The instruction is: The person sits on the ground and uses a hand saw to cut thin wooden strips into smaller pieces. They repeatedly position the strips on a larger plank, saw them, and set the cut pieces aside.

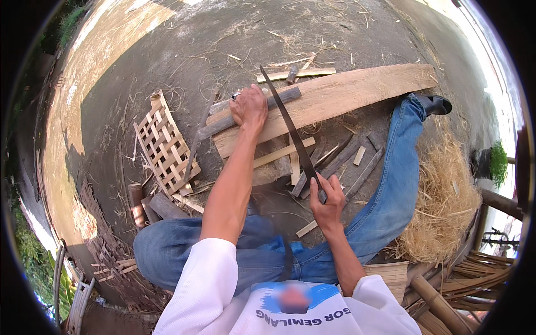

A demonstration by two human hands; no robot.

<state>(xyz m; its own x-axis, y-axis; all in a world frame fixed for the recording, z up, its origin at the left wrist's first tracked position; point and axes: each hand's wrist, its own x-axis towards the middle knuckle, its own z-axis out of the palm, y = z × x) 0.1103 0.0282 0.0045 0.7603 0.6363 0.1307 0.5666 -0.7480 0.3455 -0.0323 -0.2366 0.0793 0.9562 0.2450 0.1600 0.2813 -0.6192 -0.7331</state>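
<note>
My left hand [249, 107] is closed round a dark wooden stick [287, 96], pressing it onto a wide pale plank [357, 96] lying on the ground. In my right hand [328, 202] is the handle of a long dark tapering blade [291, 129]. Its tip points away from me, and the blade crosses over the stick just right of my left hand. Whether it touches the wood, or has teeth, I cannot tell. Nearer me, below the plank, lie split bamboo strips [285, 152] and dark sticks [340, 159].
My jeans-clad legs [385, 184] frame the work area, one foot by the plank's right end. To the left is a woven bamboo panel [166, 142], with short logs [167, 207] below it. Pale shavings [444, 206] are heaped at right, beside bamboo poles [441, 304].
</note>
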